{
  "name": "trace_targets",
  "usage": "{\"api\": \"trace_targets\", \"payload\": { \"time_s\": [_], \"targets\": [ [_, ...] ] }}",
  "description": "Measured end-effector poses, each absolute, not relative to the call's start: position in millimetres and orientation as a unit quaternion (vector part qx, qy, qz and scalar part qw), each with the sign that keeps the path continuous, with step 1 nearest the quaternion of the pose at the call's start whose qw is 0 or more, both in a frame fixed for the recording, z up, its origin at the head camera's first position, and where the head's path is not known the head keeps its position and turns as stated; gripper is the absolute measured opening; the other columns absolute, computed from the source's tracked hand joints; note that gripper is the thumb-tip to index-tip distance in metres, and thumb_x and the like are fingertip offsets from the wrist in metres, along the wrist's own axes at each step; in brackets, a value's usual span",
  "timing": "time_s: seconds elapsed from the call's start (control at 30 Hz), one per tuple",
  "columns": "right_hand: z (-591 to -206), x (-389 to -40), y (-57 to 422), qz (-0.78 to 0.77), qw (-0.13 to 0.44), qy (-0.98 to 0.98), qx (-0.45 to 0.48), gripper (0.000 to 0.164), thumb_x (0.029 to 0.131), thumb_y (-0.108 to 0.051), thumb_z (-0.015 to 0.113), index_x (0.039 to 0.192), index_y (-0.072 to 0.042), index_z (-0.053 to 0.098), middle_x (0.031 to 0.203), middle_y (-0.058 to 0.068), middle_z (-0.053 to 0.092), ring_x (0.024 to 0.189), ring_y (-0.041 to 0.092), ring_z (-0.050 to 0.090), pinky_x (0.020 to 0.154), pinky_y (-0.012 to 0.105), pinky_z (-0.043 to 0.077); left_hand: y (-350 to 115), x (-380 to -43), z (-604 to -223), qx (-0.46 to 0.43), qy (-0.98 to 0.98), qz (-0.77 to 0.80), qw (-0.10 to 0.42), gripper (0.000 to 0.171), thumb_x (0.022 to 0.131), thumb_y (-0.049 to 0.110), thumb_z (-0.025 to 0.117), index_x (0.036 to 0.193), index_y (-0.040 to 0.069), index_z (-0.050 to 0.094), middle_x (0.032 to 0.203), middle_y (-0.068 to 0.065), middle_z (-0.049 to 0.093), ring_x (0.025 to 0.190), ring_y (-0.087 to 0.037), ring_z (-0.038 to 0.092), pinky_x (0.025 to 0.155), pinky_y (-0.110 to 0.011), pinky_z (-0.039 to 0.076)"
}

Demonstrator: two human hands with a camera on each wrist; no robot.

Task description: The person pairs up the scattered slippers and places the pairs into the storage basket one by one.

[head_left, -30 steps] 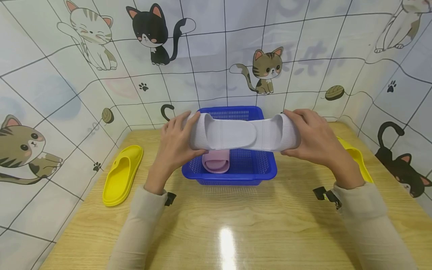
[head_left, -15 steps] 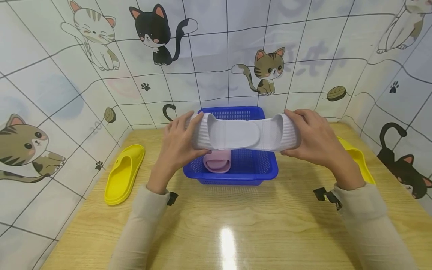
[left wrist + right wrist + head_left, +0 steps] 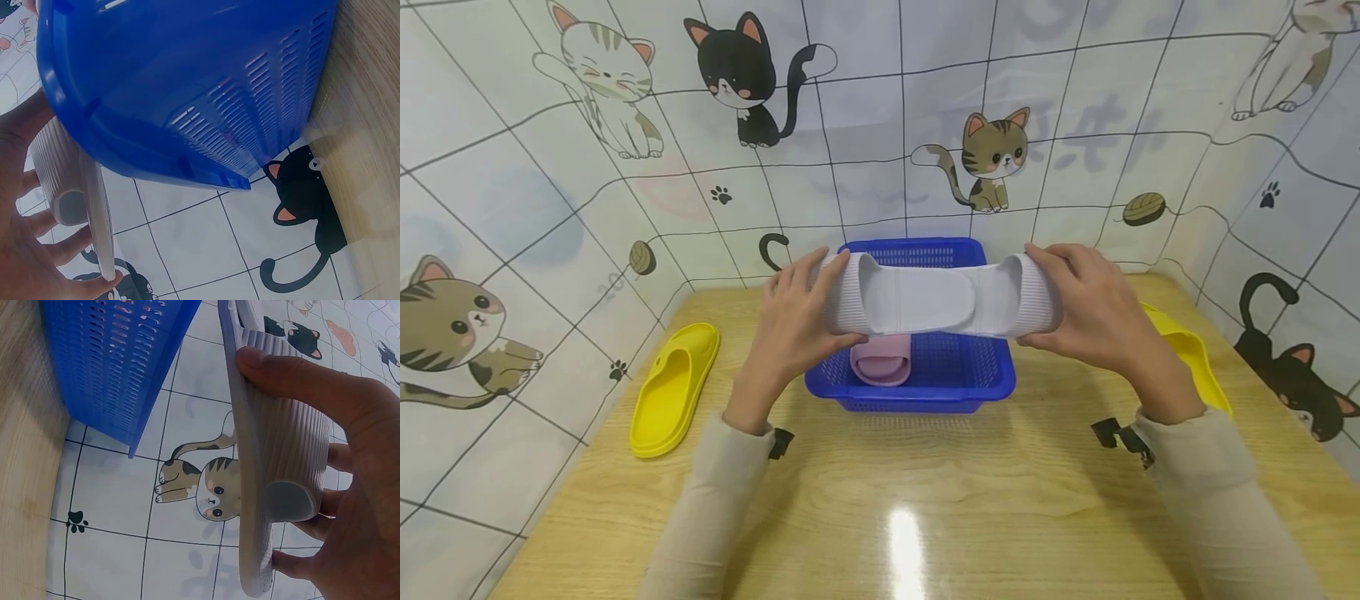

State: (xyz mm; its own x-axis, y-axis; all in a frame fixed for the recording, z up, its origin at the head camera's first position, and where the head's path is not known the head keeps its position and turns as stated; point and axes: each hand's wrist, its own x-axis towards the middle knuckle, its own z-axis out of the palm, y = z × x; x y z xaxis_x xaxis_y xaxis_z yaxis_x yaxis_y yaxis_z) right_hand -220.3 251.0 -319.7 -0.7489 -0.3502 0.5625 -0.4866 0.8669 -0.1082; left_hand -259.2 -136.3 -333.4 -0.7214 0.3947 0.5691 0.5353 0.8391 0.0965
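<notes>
Two white slide slippers overlap heel to heel in a level row above the basket. My left hand (image 3: 790, 317) grips the left slipper (image 3: 925, 298) around its ribbed strap, thumb low and fingers over the top. At the other end my right hand (image 3: 1093, 308) holds the right slipper (image 3: 998, 296) by its ribbed strap; the left slipper's rounded heel covers this one's heel. In the right wrist view, the thumb presses the strap (image 3: 284, 425) near the sole. The left wrist view shows fingers spread behind the slipper strap (image 3: 59, 165).
Beneath the slippers a blue plastic basket (image 3: 917, 394) stands on the wooden table (image 3: 820, 517), with a pink slipper (image 3: 882, 369) inside at its left. One yellow slipper (image 3: 672, 392) lies left of it; another yellow slipper (image 3: 1193, 354) is partly behind my right wrist. A cat-print wall covering (image 3: 865, 125) surrounds the table.
My hands have drawn very slightly closer together, so the slippers' heels overlap a touch more. Both grips stay the same, and the basket keeps its place.
</notes>
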Motion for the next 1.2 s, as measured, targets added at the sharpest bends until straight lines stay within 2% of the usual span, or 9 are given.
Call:
{"api": "trace_targets", "payload": {
  "time_s": [1.2],
  "targets": [
    [-324.0, -220.0, 241.3, 0.114, 0.266, -0.930, 0.228, 0.116, 0.056, -0.035, 0.102, 0.155, -0.011, 0.045, 0.140, 0.023, 0.054, 0.125, 0.042, 0.050, 0.099, 0.064, 0.045, -127.7, -255.1, -333.4, -0.277, -0.908, -0.109, 0.293, 0.118, 0.060, 0.055, 0.097, 0.158, 0.026, 0.038, 0.161, -0.015, 0.041, 0.141, -0.038, 0.043, 0.113, -0.067, 0.036]
  ]
}}
